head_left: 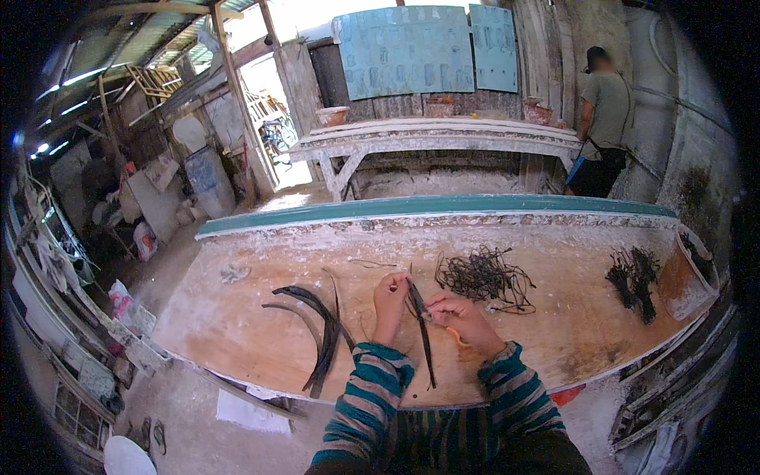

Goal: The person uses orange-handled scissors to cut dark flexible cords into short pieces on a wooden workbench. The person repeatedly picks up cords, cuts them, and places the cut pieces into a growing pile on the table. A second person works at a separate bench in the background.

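Note:
In the middle of the workbench, my left hand [389, 299] pinches the upper end of a long dark strip bundle [427, 348], which hangs down toward the bench's near edge. My right hand [461, 318] is closed beside the strips, its fingertips at their middle. An orange loop [457, 336], like a scissor handle, shows at that hand; the rest of the tool is mostly hidden. Left of my hands lies a curved bunch of long dark strips [326, 340]. Beyond my right hand spreads a tangle of thin black knotted cords [487, 277].
Several black cord bundles [633, 279] lie at the right beside a dusty orange bucket [687, 273]. A green rail [435, 207] edges the bench's far side. Behind it stands a whitish long table [427, 142], with a person [606, 119] at its right end.

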The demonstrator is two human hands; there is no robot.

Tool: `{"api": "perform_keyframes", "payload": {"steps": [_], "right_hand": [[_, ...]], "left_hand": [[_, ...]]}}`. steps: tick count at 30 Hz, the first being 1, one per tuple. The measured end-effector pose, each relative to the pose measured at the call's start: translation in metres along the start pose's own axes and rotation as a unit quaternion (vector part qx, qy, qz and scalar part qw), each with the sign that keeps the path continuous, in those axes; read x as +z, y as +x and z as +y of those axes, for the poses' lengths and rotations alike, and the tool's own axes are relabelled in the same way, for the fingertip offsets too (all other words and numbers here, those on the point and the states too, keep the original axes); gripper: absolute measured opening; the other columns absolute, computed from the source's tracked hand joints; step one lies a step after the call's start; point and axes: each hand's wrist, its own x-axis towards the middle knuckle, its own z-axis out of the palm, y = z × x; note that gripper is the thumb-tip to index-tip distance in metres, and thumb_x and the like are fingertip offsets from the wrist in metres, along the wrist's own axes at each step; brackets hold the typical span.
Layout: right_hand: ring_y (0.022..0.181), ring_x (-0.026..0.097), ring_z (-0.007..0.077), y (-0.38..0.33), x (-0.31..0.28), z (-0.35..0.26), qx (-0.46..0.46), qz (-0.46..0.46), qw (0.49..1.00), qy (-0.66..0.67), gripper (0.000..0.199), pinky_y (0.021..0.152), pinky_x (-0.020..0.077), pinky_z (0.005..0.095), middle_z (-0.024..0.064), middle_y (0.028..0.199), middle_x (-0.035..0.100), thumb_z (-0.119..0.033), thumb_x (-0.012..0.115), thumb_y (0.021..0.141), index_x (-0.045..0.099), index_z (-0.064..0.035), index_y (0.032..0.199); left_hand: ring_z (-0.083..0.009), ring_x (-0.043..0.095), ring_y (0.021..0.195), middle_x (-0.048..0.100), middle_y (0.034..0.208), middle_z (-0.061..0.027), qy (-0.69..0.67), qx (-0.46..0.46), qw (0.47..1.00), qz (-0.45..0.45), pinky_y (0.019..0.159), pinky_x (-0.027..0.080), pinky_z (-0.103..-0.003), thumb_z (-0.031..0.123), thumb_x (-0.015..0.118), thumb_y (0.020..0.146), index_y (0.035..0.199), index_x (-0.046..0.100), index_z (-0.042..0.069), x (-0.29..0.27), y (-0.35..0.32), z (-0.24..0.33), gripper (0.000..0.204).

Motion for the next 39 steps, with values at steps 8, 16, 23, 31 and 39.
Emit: {"api": "perform_keyframes", "payload": {"steps": [8,16,23,31,39], "right_hand": [[0.090,0.057,0.0143,0.001,0.002,-0.016,0.034,-0.051,0.997,0.056,0.015,0.079,0.0463,0.0254,0.0074,0.104,0.053,-0.001,0.060,0.081,0.062,0.0004,0.096],[0.070,0.051,0.0053,0.003,-0.004,-0.018,0.040,0.126,0.990,0.046,0.014,0.065,0.0438,0.0204,-0.0019,0.077,0.054,0.001,0.066,0.076,0.053,-0.0048,0.075],[0.071,0.048,0.0064,0.010,-0.013,0.014,0.005,0.242,0.970,-0.017,0.011,0.061,0.0397,0.0203,-0.0014,0.075,0.052,0.005,0.060,0.073,0.055,-0.0043,0.078],[0.067,0.046,0.0046,0.010,-0.032,0.009,0.007,0.400,0.916,-0.009,0.032,0.060,0.0341,0.0175,-0.0021,0.075,0.055,0.012,0.042,0.074,0.062,-0.0025,0.094],[0.079,0.054,0.0125,0.017,-0.045,0.032,-0.046,0.439,0.896,-0.054,0.015,0.071,0.0413,0.0247,0.0028,0.081,0.057,-0.002,0.055,0.082,0.065,-0.0039,0.094]], "left_hand": [[-0.0054,0.048,0.060,0.058,0.074,0.0012,-0.010,-0.033,0.999,-0.019,0.054,0.039,-0.019,0.006,0.055,0.084,0.090,0.061,0.003,0.000,0.004,-0.004,0.009],[-0.0067,0.052,0.067,0.059,0.080,0.0021,0.026,-0.040,0.986,-0.157,0.060,0.040,-0.021,0.005,0.055,0.083,0.087,0.059,0.006,0.005,0.005,-0.013,0.005],[-0.0065,0.051,0.076,0.059,0.083,0.0034,-0.029,-0.059,0.956,-0.287,0.066,0.039,-0.021,0.010,0.062,0.081,0.091,0.060,0.007,0.006,0.004,-0.027,0.011],[-0.0066,0.048,0.078,0.053,0.082,0.0039,-0.032,-0.113,0.894,-0.432,0.071,0.039,-0.021,0.016,0.058,0.087,0.093,0.059,0.003,0.025,-0.031,0.019,0.014],[-0.0033,0.045,0.072,0.046,0.074,0.0053,-0.059,-0.108,0.884,-0.450,0.064,0.039,-0.021,0.024,0.060,0.086,0.077,0.050,0.005,0.044,-0.042,0.036,0.023]]}}
